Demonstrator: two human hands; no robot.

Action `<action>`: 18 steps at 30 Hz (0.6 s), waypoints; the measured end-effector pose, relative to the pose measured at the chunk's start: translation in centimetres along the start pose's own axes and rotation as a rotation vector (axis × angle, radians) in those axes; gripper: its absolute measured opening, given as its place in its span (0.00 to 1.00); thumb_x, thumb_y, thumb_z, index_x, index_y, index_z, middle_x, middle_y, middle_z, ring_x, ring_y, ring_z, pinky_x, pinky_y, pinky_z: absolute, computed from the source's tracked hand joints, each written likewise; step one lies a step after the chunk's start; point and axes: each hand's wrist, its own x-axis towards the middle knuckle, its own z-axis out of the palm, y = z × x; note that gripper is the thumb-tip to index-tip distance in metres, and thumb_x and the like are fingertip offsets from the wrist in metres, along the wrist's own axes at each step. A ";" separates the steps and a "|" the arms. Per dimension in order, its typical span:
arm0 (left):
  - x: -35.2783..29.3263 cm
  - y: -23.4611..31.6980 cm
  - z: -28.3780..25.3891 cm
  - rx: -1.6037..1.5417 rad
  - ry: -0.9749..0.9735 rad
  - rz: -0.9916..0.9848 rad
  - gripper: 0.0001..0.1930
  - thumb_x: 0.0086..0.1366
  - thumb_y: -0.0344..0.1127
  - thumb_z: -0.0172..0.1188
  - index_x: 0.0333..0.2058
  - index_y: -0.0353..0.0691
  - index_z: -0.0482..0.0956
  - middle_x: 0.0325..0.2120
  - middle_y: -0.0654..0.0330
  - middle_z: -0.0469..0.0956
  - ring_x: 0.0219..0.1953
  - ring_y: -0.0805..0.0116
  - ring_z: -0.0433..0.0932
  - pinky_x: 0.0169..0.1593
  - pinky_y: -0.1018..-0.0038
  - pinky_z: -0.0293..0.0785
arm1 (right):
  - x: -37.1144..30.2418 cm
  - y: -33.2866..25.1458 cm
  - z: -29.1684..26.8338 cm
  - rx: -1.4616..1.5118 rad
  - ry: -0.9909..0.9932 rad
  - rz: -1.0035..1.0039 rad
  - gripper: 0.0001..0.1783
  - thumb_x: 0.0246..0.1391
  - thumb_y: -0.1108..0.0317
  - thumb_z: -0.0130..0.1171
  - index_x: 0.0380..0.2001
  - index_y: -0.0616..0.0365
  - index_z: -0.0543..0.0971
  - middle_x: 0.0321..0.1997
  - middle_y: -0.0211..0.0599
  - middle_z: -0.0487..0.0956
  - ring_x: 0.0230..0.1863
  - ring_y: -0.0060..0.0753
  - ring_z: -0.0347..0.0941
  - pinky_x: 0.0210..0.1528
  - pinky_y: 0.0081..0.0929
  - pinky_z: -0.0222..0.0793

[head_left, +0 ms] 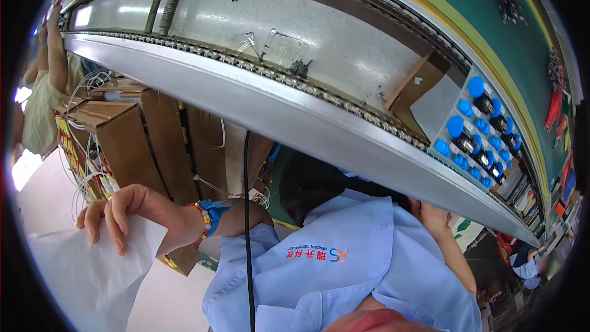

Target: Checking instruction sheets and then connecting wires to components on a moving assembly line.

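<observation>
Light-blue work shirt [307, 270] and the black cable [248, 240] hanging in front of it lie nearest, at the near middle. On the near left, the left hand [138, 203] bends over a white sheet [98, 276], its grip clamped on the upper edge. Most of the sheet hangs below and to the left of that grip, while its right corner laps across the wrist. A beaded bracelet [201, 218] and a blue band [216, 212] circle the same arm. Just beyond the fingers stand brown cartons [132, 141], with white cables [95, 80] looped over their left side. The right hand [433, 215] is low on the right, near the dark trousers [313, 187] and well apart from the sheet; its fingers are partly hidden, so I cannot tell whether its grip is together or apart. Across the far side runs a metal conveyor [246, 107] edged with chain. Pieces of clear film [286, 47] lie in its middle, and blue-and-black parts [456, 126] sit in rows at its right end
</observation>
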 end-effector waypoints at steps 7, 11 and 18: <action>2.1 -4.1 0.1 -0.077 -0.047 -0.232 0.16 0.59 0.40 0.54 0.41 0.40 0.63 0.28 0.65 0.74 0.18 0.77 0.76 0.26 0.85 0.68 | 3.8 0.6 2.2 0.158 -0.018 0.031 0.11 0.46 0.71 0.59 0.36 0.58 0.78 0.32 0.45 0.77 0.38 0.46 0.73 0.42 0.38 0.67; 2.6 -5.8 -0.1 -0.076 -0.057 -0.337 0.14 0.61 0.40 0.51 0.41 0.40 0.64 0.27 0.66 0.74 0.17 0.78 0.75 0.25 0.85 0.65 | 5.7 0.9 4.3 0.264 -0.006 0.034 0.11 0.46 0.71 0.59 0.36 0.58 0.78 0.32 0.45 0.77 0.38 0.46 0.73 0.42 0.38 0.67; 3.6 -7.3 -0.2 -0.029 -0.015 -0.397 0.13 0.62 0.40 0.52 0.40 0.39 0.66 0.26 0.65 0.75 0.17 0.78 0.75 0.23 0.85 0.64 | 8.5 0.7 7.6 0.429 0.036 0.035 0.12 0.46 0.71 0.59 0.36 0.59 0.78 0.32 0.45 0.77 0.38 0.45 0.73 0.42 0.37 0.67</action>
